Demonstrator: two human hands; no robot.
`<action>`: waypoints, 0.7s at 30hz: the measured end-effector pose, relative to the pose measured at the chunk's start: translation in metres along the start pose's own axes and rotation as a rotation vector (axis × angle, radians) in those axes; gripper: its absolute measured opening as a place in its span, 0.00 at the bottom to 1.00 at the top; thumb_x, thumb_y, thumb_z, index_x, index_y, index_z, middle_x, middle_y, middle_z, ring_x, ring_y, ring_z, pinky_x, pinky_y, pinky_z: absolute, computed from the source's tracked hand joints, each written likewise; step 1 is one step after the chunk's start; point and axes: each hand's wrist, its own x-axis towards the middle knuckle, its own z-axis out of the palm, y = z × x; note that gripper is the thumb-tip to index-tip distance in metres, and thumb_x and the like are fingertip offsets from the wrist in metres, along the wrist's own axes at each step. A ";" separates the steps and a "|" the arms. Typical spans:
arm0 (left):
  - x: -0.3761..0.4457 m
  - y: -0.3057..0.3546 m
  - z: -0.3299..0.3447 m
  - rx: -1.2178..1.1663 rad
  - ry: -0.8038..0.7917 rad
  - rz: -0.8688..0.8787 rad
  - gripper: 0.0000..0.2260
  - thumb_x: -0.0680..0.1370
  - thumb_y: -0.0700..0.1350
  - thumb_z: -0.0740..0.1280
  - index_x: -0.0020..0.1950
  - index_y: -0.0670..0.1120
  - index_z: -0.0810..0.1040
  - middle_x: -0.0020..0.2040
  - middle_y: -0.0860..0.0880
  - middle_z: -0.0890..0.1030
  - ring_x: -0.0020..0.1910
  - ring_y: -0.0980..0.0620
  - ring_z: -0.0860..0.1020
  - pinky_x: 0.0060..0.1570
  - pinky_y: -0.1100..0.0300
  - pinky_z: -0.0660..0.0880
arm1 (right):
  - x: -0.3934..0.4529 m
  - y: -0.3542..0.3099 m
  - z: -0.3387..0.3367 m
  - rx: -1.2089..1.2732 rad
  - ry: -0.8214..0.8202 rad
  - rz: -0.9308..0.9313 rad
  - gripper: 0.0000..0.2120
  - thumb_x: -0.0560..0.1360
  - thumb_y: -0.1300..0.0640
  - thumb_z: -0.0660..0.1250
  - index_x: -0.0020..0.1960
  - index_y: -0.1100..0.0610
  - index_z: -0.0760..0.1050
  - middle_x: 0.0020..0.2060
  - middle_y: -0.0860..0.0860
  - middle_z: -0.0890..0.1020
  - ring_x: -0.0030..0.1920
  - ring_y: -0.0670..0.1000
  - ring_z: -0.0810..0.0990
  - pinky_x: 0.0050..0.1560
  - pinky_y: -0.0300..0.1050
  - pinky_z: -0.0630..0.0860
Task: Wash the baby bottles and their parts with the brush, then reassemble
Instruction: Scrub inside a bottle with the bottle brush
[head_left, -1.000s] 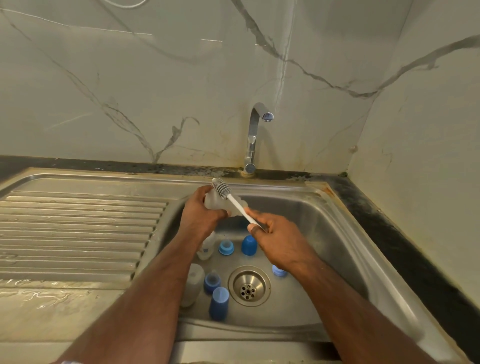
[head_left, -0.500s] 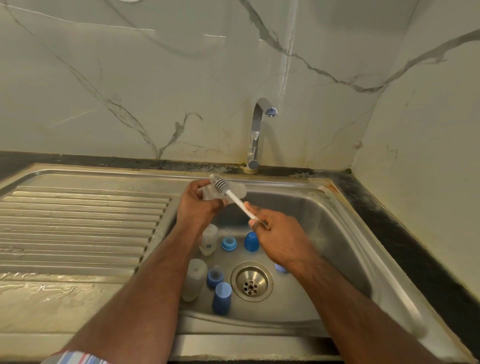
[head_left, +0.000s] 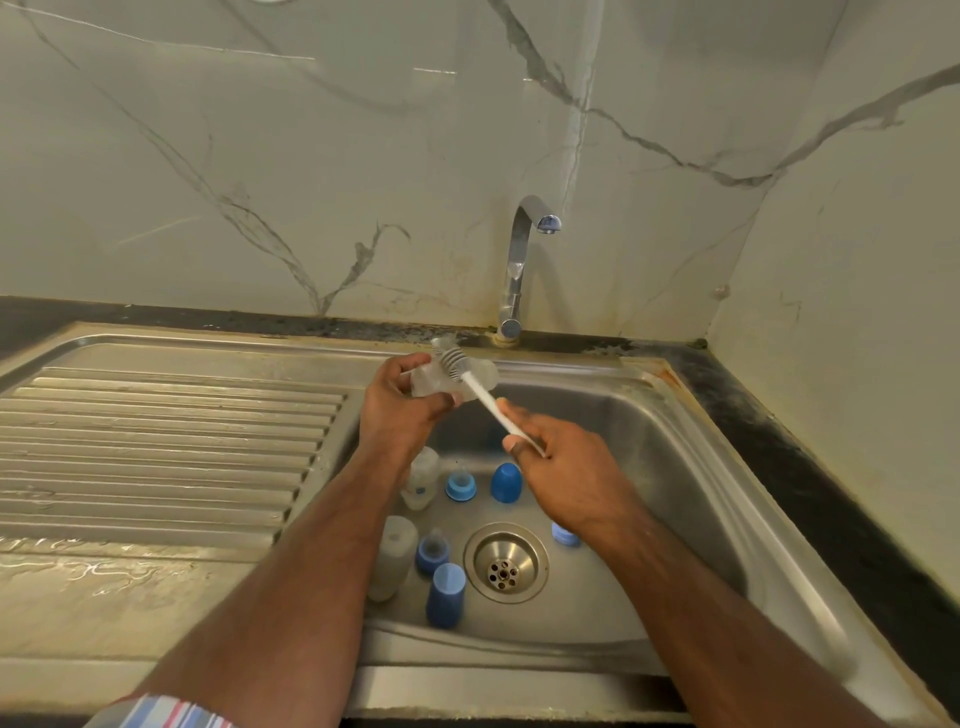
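While the left hand (head_left: 402, 410) is curling its fingers round a clear, frosted plastic baby bottle (head_left: 441, 383) held on its side above the far rim of the basin, the right hand (head_left: 563, 470) is pinching the thin white handle of a grey-bristled bottle brush (head_left: 470, 382) between thumb and fingers. The ribbed brush head is lying across the outside of the bottle, just past the left hand's fingertips, with the handle slanting down and rightward to the right hand (whether the bristles are pressing hard or only touching, the view does not tell).

Directly beneath the left wrist, a second clear bottle (head_left: 422, 478) is lying on the floor of the stainless steel sink (head_left: 691, 499). Just right of it, under the gap between the two hands, a light blue screw ring with a clear teat (head_left: 460, 486) is sitting beside a dark blue domed cap (head_left: 506, 483). Nearer the body, below the left forearm, a third frosted bottle (head_left: 394, 558) is lying next to another blue ring with teat (head_left: 432, 555) and a second blue cap (head_left: 445, 595). The round metal drain (head_left: 505, 563) is sitting between the forearms, and a pale blue piece (head_left: 565, 535) is peeking out from under the right wrist; I cannot tell what part it is.

Beyond the grip, a chrome tap (head_left: 522, 265) is rising against the veined marble wall. A ribbed draining board (head_left: 156, 447) is stretching away to the left of the left hand.
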 end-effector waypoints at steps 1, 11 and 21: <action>0.001 0.000 -0.001 -0.023 0.003 -0.003 0.25 0.68 0.38 0.81 0.57 0.56 0.77 0.55 0.50 0.83 0.54 0.47 0.83 0.53 0.46 0.83 | -0.001 -0.001 0.002 0.006 -0.016 -0.020 0.22 0.83 0.48 0.62 0.75 0.35 0.64 0.57 0.42 0.80 0.50 0.46 0.80 0.50 0.39 0.76; 0.000 0.007 -0.004 -0.340 -0.035 -0.150 0.22 0.71 0.31 0.77 0.60 0.48 0.78 0.59 0.41 0.83 0.56 0.43 0.84 0.52 0.50 0.83 | 0.003 0.001 -0.001 0.003 0.004 -0.028 0.22 0.82 0.48 0.62 0.74 0.34 0.64 0.57 0.40 0.79 0.47 0.43 0.79 0.41 0.31 0.72; -0.003 0.011 -0.006 -0.422 -0.085 -0.196 0.22 0.73 0.30 0.74 0.63 0.45 0.77 0.61 0.41 0.82 0.58 0.43 0.83 0.53 0.50 0.83 | 0.007 0.000 -0.002 -0.006 0.023 -0.005 0.22 0.83 0.48 0.61 0.75 0.35 0.63 0.52 0.40 0.79 0.41 0.43 0.77 0.43 0.35 0.75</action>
